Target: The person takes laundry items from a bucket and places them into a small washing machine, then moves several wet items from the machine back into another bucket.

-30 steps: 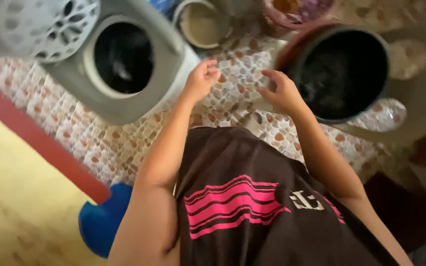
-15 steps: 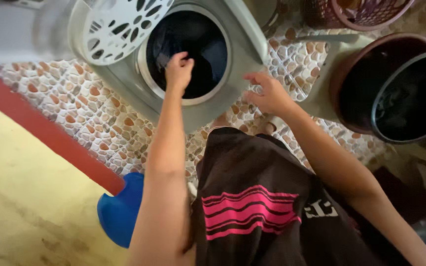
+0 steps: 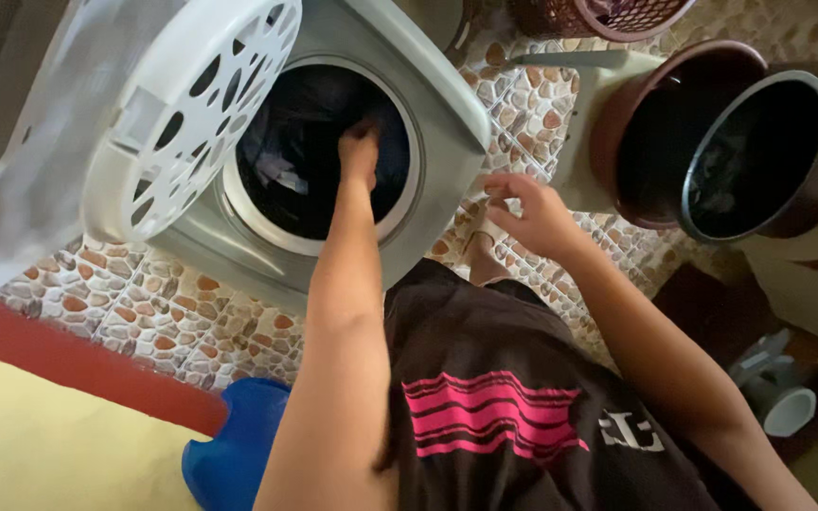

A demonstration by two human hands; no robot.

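Left hand (image 3: 360, 151) reaches into washer drum (image 3: 319, 151).

Round washer opening (image 3: 319, 151) is entered by the left hand (image 3: 360, 151); dark laundry (image 3: 286, 175) is packed just below and left of it, rim room is left around the wrist. Perforated lid (image 3: 191, 114) is raised at far left, blocking that side. Right hand (image 3: 527, 213) is held over open tiled floor (image 3: 523, 104); dark buckets (image 3: 712, 142) crowd its right.

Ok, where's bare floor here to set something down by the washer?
Bare pebble floor lies between the washer and the red strip. A narrower patch sits between washer and black tub. The drum is crowded: clothes and the left hand.
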